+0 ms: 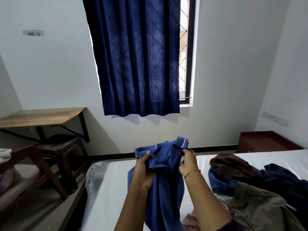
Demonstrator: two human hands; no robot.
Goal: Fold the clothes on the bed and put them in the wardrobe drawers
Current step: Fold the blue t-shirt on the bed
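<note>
Blue shirt (164, 172) hangs above the bed (113, 189), gripped by raised left hand (143, 169) and right hand (188, 162).

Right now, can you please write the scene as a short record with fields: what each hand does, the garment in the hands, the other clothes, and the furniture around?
left hand: left hand grips the blue polo shirt near the collar
right hand: right hand grips the same shirt on the other side; gold bracelet on the wrist
garment state: held up above the bed, unfolded, hanging down
other clothes: unfolded pile on the bed, to the right
furniture: wooden desk at left; dark curtain over the window
wardrobe drawers: not in view
</note>
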